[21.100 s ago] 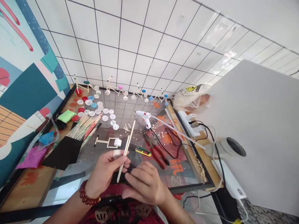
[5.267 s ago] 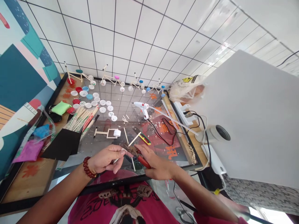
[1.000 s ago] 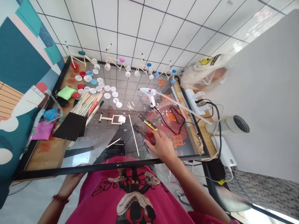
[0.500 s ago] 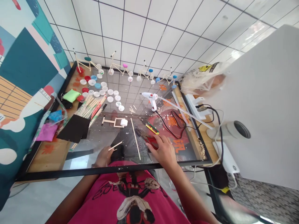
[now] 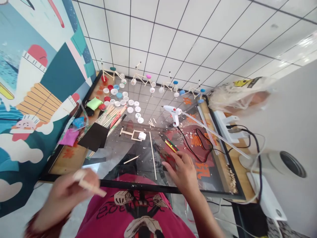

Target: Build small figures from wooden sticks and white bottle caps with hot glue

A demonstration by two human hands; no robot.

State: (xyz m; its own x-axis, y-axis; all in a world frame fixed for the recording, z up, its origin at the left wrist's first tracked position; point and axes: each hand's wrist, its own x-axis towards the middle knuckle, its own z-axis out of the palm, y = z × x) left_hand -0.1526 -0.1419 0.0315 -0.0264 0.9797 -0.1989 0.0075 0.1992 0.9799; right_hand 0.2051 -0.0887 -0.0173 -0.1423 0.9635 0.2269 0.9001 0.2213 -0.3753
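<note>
**A:** What do we have in the left hand (image 5: 70, 191)?

**B:** A pale wooden stick (image 5: 95, 189), gripped between the fingers beside the near rim of the table (image 5: 148, 187), well to the left of the glue gun (image 5: 174, 115) and nearer us. Motion blurs it; we cannot make out its ends.

**A:** How should it handle?

**B:** We judge it light, stiff and dry enough not to slip, but thin enough to snap if bent. We would hold it at mid-length, away from ends that could splinter.

**A:** And the right hand (image 5: 184, 172)?

**B:** It rests over the red-handled pliers (image 5: 162, 153), nearer us than the glue gun, with the thumb apart. We cannot tell whether the fingers close on the handles. We expect a heavy, hard tool, best taken by those handles.

**A:** Farther out?

**B:** A long stick (image 5: 153, 155) lies on the near left of the glue gun.

**A:** Any writing we can read?

**B:** One orange character (image 5: 203, 171) on the near right of the glue gun, which looks to us like 讯. The plastic bag (image 5: 240, 97), right of the glue gun, carries yellow and black print we cannot decipher.
</note>
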